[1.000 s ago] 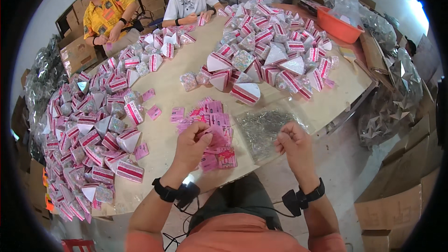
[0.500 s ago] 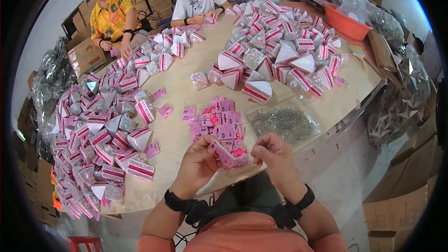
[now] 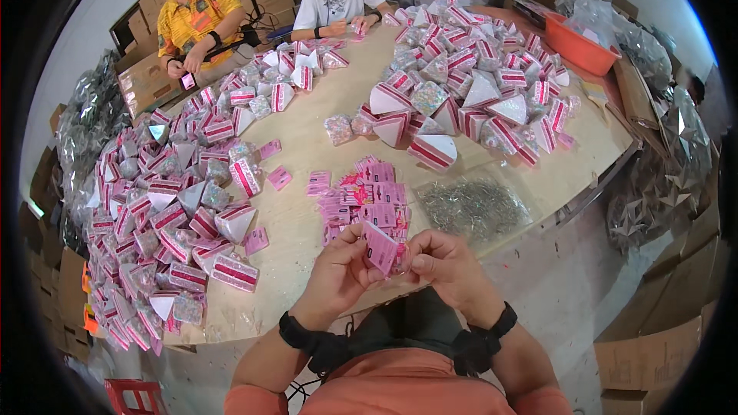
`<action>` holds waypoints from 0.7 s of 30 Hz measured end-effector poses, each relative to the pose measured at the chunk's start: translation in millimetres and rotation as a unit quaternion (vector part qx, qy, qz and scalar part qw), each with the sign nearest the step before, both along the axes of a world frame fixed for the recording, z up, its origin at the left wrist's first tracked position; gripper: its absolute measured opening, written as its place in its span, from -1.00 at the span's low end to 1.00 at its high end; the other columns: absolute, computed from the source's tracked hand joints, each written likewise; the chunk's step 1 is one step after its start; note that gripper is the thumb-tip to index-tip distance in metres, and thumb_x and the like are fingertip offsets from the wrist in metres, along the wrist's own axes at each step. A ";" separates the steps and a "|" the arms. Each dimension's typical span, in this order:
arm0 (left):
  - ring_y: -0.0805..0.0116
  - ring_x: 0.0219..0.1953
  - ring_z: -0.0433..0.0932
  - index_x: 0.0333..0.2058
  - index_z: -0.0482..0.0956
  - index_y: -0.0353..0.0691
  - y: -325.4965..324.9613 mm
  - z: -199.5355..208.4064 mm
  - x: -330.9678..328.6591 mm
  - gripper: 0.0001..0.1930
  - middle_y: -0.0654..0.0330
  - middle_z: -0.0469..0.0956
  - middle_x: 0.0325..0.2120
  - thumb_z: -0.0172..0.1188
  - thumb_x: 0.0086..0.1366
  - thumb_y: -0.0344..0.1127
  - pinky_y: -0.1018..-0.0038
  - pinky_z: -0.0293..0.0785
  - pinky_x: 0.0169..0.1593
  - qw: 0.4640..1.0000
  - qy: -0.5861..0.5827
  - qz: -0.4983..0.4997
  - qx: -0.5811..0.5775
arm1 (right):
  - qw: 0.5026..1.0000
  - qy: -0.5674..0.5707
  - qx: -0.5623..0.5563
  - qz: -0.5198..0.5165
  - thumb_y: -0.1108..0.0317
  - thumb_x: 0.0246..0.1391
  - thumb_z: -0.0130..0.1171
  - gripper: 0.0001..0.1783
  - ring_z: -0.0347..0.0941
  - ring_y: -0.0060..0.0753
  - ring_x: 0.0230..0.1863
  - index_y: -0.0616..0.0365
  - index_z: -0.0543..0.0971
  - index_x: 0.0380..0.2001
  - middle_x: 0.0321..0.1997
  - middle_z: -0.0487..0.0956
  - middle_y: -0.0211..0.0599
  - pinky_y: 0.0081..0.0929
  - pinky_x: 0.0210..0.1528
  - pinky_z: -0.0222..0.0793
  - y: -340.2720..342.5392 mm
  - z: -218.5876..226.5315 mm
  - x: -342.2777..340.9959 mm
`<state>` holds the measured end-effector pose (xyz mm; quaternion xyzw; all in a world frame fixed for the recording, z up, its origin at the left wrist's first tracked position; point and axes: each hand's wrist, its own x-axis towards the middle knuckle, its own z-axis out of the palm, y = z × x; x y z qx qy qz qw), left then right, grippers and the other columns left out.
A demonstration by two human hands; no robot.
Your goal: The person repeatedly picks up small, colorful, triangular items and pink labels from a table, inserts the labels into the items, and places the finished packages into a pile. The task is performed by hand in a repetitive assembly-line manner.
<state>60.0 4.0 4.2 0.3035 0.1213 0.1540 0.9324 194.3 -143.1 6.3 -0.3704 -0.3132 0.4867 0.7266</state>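
Note:
Close to the table's near edge, my left hand grips a folded pink card between thumb and fingers. My right hand is closed in a pinch against the card's right edge. Whatever lies between its fingertips is too small to make out. Just beyond my hands is a stack of pink cards, partly hidden by them. To its right lies a clear plastic bag with many thin silvery metal pieces, like pins or wire fasteners.
Wrapped cake-slice-shaped pieces in pink and white fill heaps at left and far right. Loose pink cards lie near the left heap. Two co-workers sit across the table. An orange tub stands at the far right.
My right hand has come left to the card and now meets its edge. The card in my left hand is raised and turned more upright. The view has shifted slightly.

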 end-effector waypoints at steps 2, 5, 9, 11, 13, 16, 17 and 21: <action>0.23 -0.11 0.53 -0.03 0.34 -0.22 -2.0 2.8 -0.6 -0.74 0.11 0.48 -0.14 -0.05 0.30 -0.41 0.28 0.56 -0.12 1.000 0.018 -0.013 0.019 | 1.000 0.014 0.015 -0.021 0.36 0.01 0.24 -0.83 0.39 -0.52 -0.24 0.24 0.50 -0.42 -0.29 0.48 -0.30 -0.54 -0.16 0.29 1.4 5.1 -7.2; 0.28 -0.17 0.52 -0.02 0.32 -0.23 -11.7 5.9 -1.3 -0.68 0.15 0.47 -0.18 0.04 0.25 -0.37 0.37 0.52 -0.13 0.973 0.116 0.051 0.193 | 0.996 0.019 0.034 -0.083 0.40 0.01 0.23 -0.86 0.35 -0.56 -0.18 0.22 0.51 -0.42 -0.18 0.46 -0.30 -0.56 -0.11 0.26 5.9 15.7 -17.8; 0.31 -0.24 0.49 -0.05 0.36 -0.29 -20.9 5.7 -7.0 -0.63 0.14 0.46 -0.23 0.14 0.18 -0.32 0.43 0.42 -0.13 0.788 0.097 0.200 0.573 | 0.993 0.023 0.036 -0.110 0.43 0.03 0.22 -0.89 0.36 -0.67 -0.25 0.22 0.51 -0.40 -0.13 0.46 -0.31 -0.69 -0.20 0.29 10.5 18.4 -21.2; 0.29 -0.26 0.48 -0.10 0.40 -0.33 -21.8 22.0 -12.0 -0.66 0.10 0.46 -0.26 0.17 0.16 -0.34 0.43 0.42 -0.16 0.697 0.038 0.198 0.688 | 0.993 0.020 0.030 -0.115 0.43 0.01 0.23 -0.89 0.35 -0.62 -0.22 0.21 0.51 -0.42 -0.12 0.46 -0.29 -0.63 -0.14 0.26 11.2 19.4 -22.1; 0.19 -0.31 0.48 -0.21 0.47 -0.28 -32.0 43.2 -11.7 -0.74 0.08 0.49 -0.38 0.23 0.09 -0.44 0.45 0.39 -0.24 0.661 0.013 0.210 0.720 | 0.993 0.004 0.024 -0.118 0.42 -0.02 0.24 -0.88 0.33 -0.52 -0.15 0.19 0.51 -0.45 -0.12 0.47 -0.26 -0.51 -0.04 0.20 11.5 21.2 -22.6; 0.24 -0.40 0.47 -0.31 0.49 -0.28 -30.0 35.7 -9.2 -0.84 0.13 0.49 -0.45 0.21 0.11 -0.47 0.46 0.38 -0.32 0.631 0.007 0.217 0.745 | 0.995 0.007 0.008 -0.094 0.39 0.00 0.24 -0.85 0.36 -0.52 -0.20 0.21 0.50 -0.42 -0.13 0.48 -0.23 -0.55 -0.09 0.23 9.7 18.7 -24.8; 0.25 -0.43 0.46 -0.34 0.49 -0.28 -29.9 37.8 -8.8 -0.88 0.14 0.48 -0.48 0.21 0.11 -0.48 0.46 0.38 -0.35 0.639 0.015 0.213 0.739 | 0.996 0.017 0.015 -0.081 0.40 0.02 0.22 -0.86 0.37 -0.57 -0.21 0.22 0.50 -0.40 -0.15 0.49 -0.27 -0.59 -0.11 0.25 9.4 17.7 -24.2; 0.26 -0.54 0.42 -0.45 0.49 -0.29 -32.3 45.9 -8.6 -0.94 0.15 0.45 -0.56 0.21 0.10 -0.49 0.44 0.34 -0.46 0.677 0.046 0.221 0.700 | 0.994 0.050 0.033 -0.088 0.40 0.08 0.17 -0.85 0.39 -0.65 -0.22 0.26 0.50 -0.33 -0.22 0.51 -0.36 -0.66 -0.14 0.33 10.8 25.0 -25.0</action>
